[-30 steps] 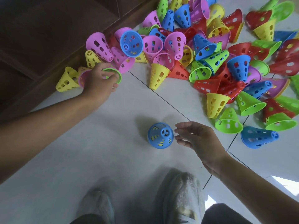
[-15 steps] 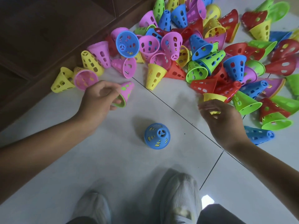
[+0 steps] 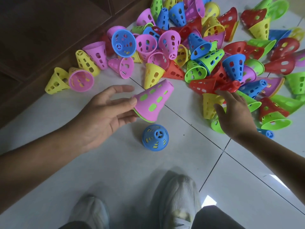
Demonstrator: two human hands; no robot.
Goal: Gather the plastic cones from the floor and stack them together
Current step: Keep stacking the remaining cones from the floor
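Observation:
A big pile of perforated plastic cones [image 3: 206, 52] in pink, blue, yellow, green and red covers the floor at the top and right. A blue cone [image 3: 155, 138] with yellow showing through its holes stands upright on the tile, apart from the pile. Just above it, my left hand [image 3: 105, 113], palm up, pinches a pink cone [image 3: 153, 101] with a green one nested inside, tilted with its tip up and to the right. My right hand [image 3: 234, 113] reaches into the pile with straight fingers. Its thumb lies against a yellow cone [image 3: 208, 106] and its fingertips are at a blurred red cone [image 3: 231, 85].
A dark wooden cabinet [image 3: 41, 30] borders the floor at the upper left, with several cones lying against its base. My two shoes [image 3: 176, 195] stand at the bottom of the view. White tile floor [image 3: 49, 162] lies between them and the pile.
My left hand lifted the pink-and-green cone off the pile's left edge and carried it right, to just above the blue cone. My right hand went from beside the blue cone into the pile.

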